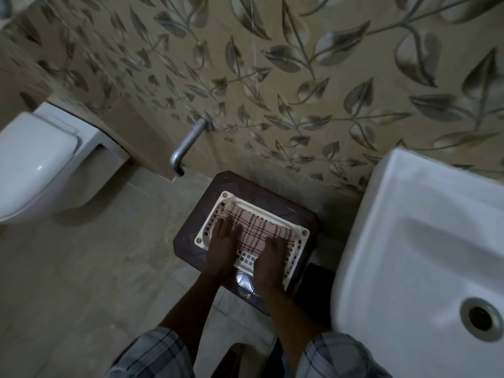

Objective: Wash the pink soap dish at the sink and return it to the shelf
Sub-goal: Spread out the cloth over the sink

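Note:
A white plastic basket [296, 242] stands on a dark brown stool [188, 227] by the wall. In it lies a folded pink checked cloth [256, 223]. My left hand [222, 245] rests flat on the cloth's left part, fingers spread. My right hand [272, 259] lies flat on the cloth's right front part and the basket's near rim. Neither hand holds anything. No pink soap dish shows. The white sink [409, 255] is at the right, with its drain [481, 317] near the lower right.
A white wall-hung toilet [41, 159] is at the left. A metal tap [185, 145] sticks out of the leaf-patterned tiled wall above the stool. Beige floor tiles lie between toilet and stool. A dark object sits on the floor by my feet.

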Action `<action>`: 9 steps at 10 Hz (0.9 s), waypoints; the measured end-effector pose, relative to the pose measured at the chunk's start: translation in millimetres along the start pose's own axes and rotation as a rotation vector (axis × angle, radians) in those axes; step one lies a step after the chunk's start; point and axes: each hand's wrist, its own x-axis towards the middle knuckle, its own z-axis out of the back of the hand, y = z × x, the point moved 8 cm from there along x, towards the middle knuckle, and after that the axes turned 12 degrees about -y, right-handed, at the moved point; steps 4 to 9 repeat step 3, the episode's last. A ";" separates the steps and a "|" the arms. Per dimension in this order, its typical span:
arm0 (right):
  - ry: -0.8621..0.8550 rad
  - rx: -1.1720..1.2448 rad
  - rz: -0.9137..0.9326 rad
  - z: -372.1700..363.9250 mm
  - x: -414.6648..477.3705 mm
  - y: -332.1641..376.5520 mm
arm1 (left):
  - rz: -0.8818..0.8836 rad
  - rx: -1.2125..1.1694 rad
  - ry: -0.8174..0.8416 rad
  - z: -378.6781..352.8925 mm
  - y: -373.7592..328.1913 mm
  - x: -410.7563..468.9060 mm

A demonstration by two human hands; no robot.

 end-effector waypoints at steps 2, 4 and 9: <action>0.052 0.157 -0.158 9.9 28.8 8.3 | -0.074 0.100 0.124 11.7 -1.3 9.7; 0.299 0.153 -0.004 39.9 -6.0 36.9 | 0.083 -0.080 0.009 47.2 -22.1 5.6; 0.299 0.153 -0.004 39.9 -6.0 36.9 | 0.083 -0.080 0.009 47.2 -22.1 5.6</action>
